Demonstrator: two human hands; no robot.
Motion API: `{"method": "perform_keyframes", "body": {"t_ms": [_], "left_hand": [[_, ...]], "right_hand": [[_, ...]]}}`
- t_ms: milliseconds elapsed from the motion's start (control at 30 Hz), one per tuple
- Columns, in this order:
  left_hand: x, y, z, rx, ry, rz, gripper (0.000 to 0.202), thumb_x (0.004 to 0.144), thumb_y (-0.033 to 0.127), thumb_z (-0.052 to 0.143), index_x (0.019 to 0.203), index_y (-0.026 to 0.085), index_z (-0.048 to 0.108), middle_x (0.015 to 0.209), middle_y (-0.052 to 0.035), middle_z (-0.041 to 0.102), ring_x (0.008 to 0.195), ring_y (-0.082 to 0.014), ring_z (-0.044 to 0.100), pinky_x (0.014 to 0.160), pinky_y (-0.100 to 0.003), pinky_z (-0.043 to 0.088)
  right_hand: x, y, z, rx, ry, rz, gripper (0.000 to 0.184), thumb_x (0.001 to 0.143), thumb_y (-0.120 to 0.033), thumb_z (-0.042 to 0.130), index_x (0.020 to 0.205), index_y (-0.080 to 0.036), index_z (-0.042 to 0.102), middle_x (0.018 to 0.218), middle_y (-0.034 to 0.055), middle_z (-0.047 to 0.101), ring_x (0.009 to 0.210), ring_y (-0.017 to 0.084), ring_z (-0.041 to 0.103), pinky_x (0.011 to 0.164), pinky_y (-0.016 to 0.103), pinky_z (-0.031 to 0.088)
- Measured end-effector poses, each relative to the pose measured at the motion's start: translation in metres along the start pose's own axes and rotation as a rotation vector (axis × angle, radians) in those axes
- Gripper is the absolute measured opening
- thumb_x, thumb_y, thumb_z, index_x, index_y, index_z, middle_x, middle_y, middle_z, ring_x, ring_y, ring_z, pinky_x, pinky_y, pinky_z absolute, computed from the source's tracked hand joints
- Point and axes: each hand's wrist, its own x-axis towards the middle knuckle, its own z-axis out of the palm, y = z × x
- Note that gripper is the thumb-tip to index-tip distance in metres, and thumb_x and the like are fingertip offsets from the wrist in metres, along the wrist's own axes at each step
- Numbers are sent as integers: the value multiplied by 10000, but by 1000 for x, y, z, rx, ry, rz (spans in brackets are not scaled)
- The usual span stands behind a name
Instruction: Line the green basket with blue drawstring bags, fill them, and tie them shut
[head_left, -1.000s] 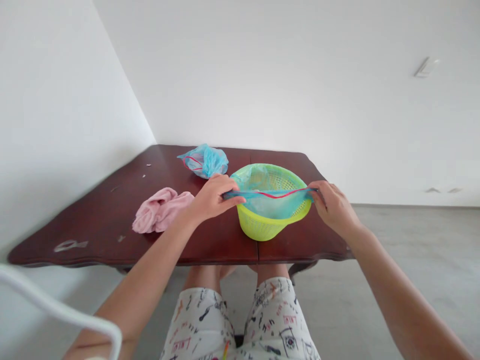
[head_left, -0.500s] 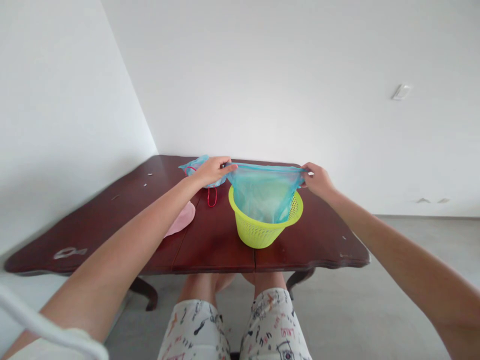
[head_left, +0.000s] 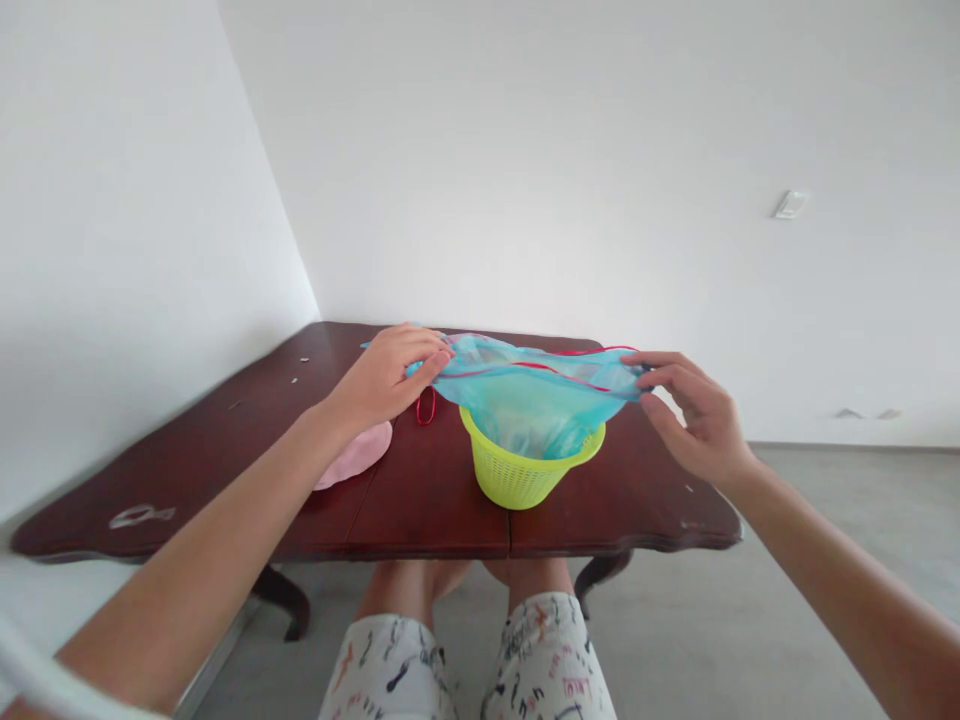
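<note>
A thin blue see-through drawstring bag (head_left: 525,400) hangs down into a yellow-green plastic basket (head_left: 517,487), its mouth stretched wide above the rim. My left hand (head_left: 396,375) pinches the left edge of the bag's mouth, thumb towards me. At the opposite edge my right hand (head_left: 694,415) grips the bag with its fingertips, the thumb on the near side. Red cord shows along the mouth. The basket stands upright on the table, its back rim hidden by the bag.
The dark red wooden table (head_left: 427,515) reaches to the white wall. A pink flat thing (head_left: 364,455) lies left of the basket, partly under my left forearm. A red cord loop (head_left: 426,406) lies near my left hand, beside blue plastic mostly hidden behind it.
My hands have moved farther apart, the right one out to the right and nearer. The bag's mouth has been pulled wider and opened, and its red cord now shows.
</note>
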Motion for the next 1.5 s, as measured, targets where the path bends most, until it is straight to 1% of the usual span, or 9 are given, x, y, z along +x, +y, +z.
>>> {"method": "perform_keyframes", "body": {"t_ms": [100,167,233,333,567,800,1000,1200,1500], "left_hand": [[-31,42,11,182,121,-32,364,1207,571,635,1107,273,818,1434,-90,874,1442,-385,751,1486,-740,249],[-52,77,28,206,192,-1,375,1121,605,802,1307,280,774,1532,-119,825,1448,-397,741,1463,-697,336],[-70,108,47,128,119,68,453,1140,562,812,1476,277,706,1509,-115,833,1383,-354,775,1333,-582,515],[-90,129,67,85,53,90,218,1227,365,701,1431,293,729,1304,-50,881,1139,-270,811,1011,-454,604],[-127,106,89,123,-29,-5,174,1248,307,657,1364,317,787,1228,-33,860,1054,-256,765,909,-440,524],[-128,98,118,69,19,-135,62,1197,301,745,1221,290,801,1146,-46,839,1043,-270,770,918,-440,533],[-127,101,129,123,27,-125,115,1184,247,753,1245,302,833,1030,-34,825,983,-269,773,849,-428,493],[-123,95,132,67,-3,-140,160,1214,384,740,1303,305,846,1120,-50,858,1050,-295,773,886,-457,485],[-121,91,151,116,-17,-100,197,1168,199,776,1313,296,867,1078,-37,869,1019,-291,753,896,-464,484]], "right_hand": [[-28,-46,2,7,39,32,119,1148,-365,757,1085,-303,836,1403,153,842,1243,364,834,1026,557,718],[-46,-74,16,87,102,93,132,1167,-314,725,1124,-314,850,1399,148,850,1213,346,851,887,476,740],[-64,-96,38,154,159,147,147,1172,-268,708,1168,-318,846,1382,149,854,1180,330,866,803,425,746],[-94,-114,76,188,250,201,137,1149,-238,731,1196,-323,828,1297,151,855,1104,327,866,779,436,759],[-138,-100,119,52,420,345,112,1113,-307,801,1222,-319,775,1178,130,794,1047,330,806,782,467,695],[-93,-65,103,-439,215,282,329,1088,-490,864,1373,-342,792,1408,160,766,1272,433,730,1075,683,583],[-64,-50,105,-387,37,316,201,1133,-482,770,1226,-313,825,1128,101,838,1076,367,759,972,561,553],[-51,-47,102,-400,-49,369,290,1141,-571,764,1054,-312,860,986,71,796,986,331,731,983,540,472],[-25,-45,105,-298,-126,340,116,1061,-237,706,983,-270,785,942,40,778,935,270,730,900,442,475]]}}
